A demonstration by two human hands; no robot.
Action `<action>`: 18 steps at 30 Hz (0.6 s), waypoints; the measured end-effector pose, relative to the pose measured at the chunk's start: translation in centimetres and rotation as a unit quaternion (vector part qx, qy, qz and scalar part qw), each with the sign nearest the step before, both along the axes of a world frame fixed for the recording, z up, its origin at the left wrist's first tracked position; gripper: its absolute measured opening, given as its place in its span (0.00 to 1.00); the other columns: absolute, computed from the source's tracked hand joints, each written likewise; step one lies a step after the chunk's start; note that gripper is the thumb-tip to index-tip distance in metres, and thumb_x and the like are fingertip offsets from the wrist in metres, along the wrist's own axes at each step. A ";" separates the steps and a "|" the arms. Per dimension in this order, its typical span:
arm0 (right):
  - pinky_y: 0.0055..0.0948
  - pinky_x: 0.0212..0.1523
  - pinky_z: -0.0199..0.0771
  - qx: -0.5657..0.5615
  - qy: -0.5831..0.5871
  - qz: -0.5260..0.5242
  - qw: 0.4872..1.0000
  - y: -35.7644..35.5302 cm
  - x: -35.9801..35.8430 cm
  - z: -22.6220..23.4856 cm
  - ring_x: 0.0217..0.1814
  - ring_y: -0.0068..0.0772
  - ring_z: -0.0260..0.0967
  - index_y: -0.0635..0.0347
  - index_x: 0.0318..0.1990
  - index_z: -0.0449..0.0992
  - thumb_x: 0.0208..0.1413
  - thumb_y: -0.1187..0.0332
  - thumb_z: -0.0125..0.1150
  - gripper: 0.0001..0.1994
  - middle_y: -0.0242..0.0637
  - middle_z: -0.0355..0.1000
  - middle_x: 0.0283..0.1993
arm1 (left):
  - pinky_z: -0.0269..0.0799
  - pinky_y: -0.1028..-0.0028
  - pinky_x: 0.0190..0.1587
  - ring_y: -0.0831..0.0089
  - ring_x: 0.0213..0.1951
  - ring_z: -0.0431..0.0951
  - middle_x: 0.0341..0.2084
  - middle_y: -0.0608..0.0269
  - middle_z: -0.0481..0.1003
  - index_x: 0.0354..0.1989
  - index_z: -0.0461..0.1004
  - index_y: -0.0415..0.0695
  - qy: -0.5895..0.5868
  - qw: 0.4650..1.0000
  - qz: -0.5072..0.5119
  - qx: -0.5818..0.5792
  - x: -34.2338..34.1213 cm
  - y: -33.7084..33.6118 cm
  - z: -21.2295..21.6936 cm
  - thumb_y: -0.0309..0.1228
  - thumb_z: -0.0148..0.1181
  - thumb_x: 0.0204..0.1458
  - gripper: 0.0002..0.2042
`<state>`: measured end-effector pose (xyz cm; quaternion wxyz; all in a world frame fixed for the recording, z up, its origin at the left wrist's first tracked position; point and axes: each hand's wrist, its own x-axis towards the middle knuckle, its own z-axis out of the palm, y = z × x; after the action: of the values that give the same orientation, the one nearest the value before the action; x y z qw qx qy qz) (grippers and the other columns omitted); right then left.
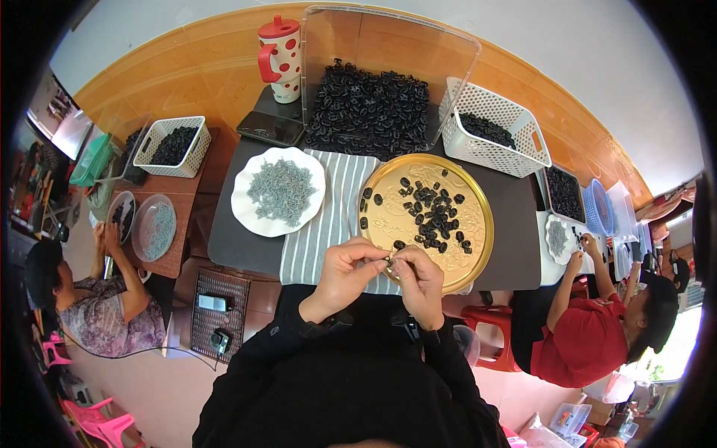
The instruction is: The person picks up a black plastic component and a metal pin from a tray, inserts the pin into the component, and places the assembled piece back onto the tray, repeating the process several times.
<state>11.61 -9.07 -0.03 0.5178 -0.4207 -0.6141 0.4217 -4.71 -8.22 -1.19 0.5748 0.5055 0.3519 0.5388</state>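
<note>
My left hand [346, 273] and my right hand [420, 285] meet over the near left edge of a round gold tray [470, 272]. Thumbs and fingertips of both are pinched together on a tiny dark piece [388, 259], mostly covered by the fingers; it looks like one of the small black plastic parts [437, 216] scattered on the tray. Left of the tray, a white scalloped plate [240, 196] bears a heap of small silvery metal pieces [281, 192]. A grey striped cloth [306, 257] lies under the tray's left side.
Behind the tray, a clear bin [463, 60] holds many black parts. A white basket [523, 153] stands right of it; a phone [270, 128] and a red-dotted tumbler [284, 63] stand left. People work at side tables, one in a red shirt [582, 336], one in a patterned top [112, 317].
</note>
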 end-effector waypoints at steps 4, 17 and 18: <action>0.19 0.34 0.65 -0.011 -0.062 0.026 0.998 0.1 0.3 -0.3 0.32 0.22 0.66 0.67 0.36 0.71 0.57 0.80 0.53 0.01 0.33 0.67 0.30 | 0.67 0.79 0.39 0.79 0.34 0.72 0.32 0.63 0.74 0.39 0.79 0.34 0.024 0.999 -0.008 0.043 0.0 -0.2 -0.6 0.14 0.60 0.48 0.10; 0.38 0.30 0.68 0.117 -0.327 -0.073 0.935 1.0 1.7 -0.5 0.32 0.50 0.67 0.63 0.31 0.74 0.46 0.80 0.57 0.04 0.45 0.66 0.29 | 0.62 0.83 0.39 0.83 0.33 0.67 0.31 0.68 0.72 0.45 0.77 0.34 -0.038 0.993 0.110 -0.018 -5.3 -0.6 -1.3 0.15 0.57 0.51 0.12; 0.38 0.31 0.67 0.135 -0.358 -0.062 0.922 1.1 1.2 -0.7 0.32 0.49 0.67 0.63 0.32 0.75 0.47 0.79 0.58 0.04 0.44 0.66 0.29 | 0.61 0.83 0.39 0.83 0.33 0.67 0.30 0.69 0.71 0.45 0.77 0.34 -0.045 0.992 0.117 -0.020 -5.5 -0.7 -1.4 0.15 0.57 0.51 0.12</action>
<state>12.85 -7.94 -0.77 0.3401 -0.5072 -0.7823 0.1231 -10.23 -8.93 -2.64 0.5330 0.4239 0.3932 0.6177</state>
